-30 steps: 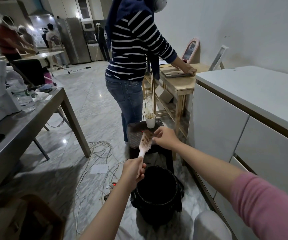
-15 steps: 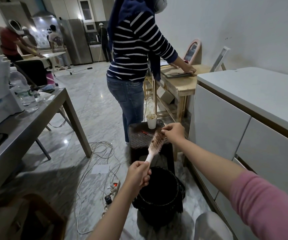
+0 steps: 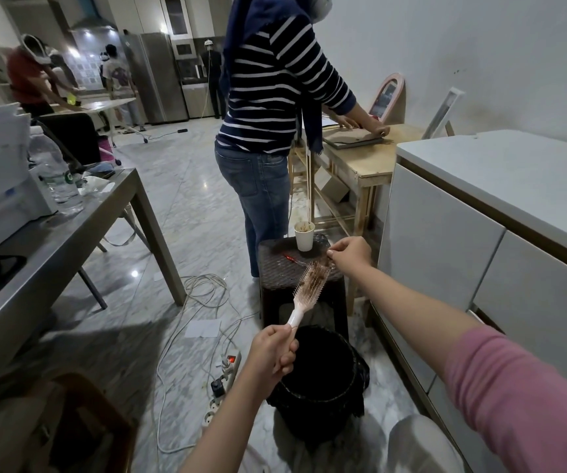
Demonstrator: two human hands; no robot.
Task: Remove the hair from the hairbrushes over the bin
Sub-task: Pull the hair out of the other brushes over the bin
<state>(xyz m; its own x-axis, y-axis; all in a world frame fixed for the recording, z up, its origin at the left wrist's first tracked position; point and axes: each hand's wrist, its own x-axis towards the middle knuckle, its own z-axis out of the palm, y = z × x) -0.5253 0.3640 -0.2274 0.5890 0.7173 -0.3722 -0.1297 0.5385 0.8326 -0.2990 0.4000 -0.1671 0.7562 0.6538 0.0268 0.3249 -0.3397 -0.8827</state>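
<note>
Above the black bin, the left hand is clenched round the handle of the hairbrush; the right hand pinches hair at its tip, beyond the rim; pulled strands could drop onto the stool.

I hold one brush, with one bin below it. One stool stands beyond, bearing one cup. One power strip lies on the floor to the left. One bottle stands on the left table. One person in stripes is near; four more people stand far off.
</note>
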